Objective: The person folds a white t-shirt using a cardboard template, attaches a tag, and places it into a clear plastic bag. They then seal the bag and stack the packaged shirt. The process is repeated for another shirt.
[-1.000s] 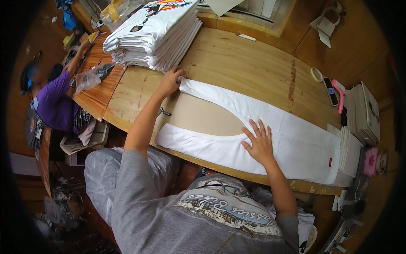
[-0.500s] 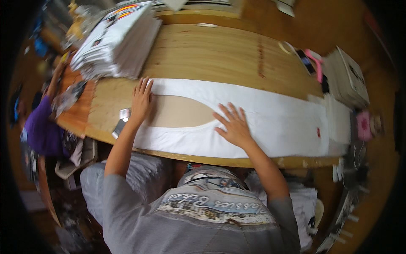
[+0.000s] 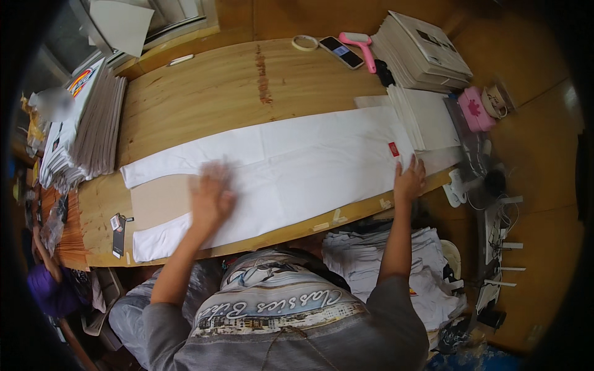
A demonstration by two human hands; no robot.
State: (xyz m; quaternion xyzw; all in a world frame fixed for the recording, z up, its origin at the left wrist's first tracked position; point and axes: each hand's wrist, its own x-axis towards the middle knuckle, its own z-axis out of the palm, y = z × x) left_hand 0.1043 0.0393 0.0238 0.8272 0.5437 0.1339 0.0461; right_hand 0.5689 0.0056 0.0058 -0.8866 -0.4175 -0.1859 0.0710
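Observation:
A long white garment (image 3: 291, 161), folded flat, lies across the table with a red label (image 3: 393, 149) by its right end. At its left end, a beige board (image 3: 162, 198) shows in the rounded opening between two white strips. My left hand (image 3: 213, 195) is over the garment just right of that opening; motion blur smears its fingers. My right hand (image 3: 410, 180) is at the garment's near right corner, just below the label, fingers apart and slightly bent. Nothing shows in its grasp.
A thick white stack (image 3: 86, 127) stands at the left. Flat packages (image 3: 427, 52), a phone (image 3: 341, 52), a pink handled tool (image 3: 362, 49) and a tape roll (image 3: 304, 42) sit far right. Folded white clothes (image 3: 377, 253) lie below the table's near edge. Another person's purple sleeve (image 3: 52, 290) shows at left.
The view has swung rightward. My left hand has left the garment's left end and come to the right of the opening. My right hand has gone from mid-garment to the right end.

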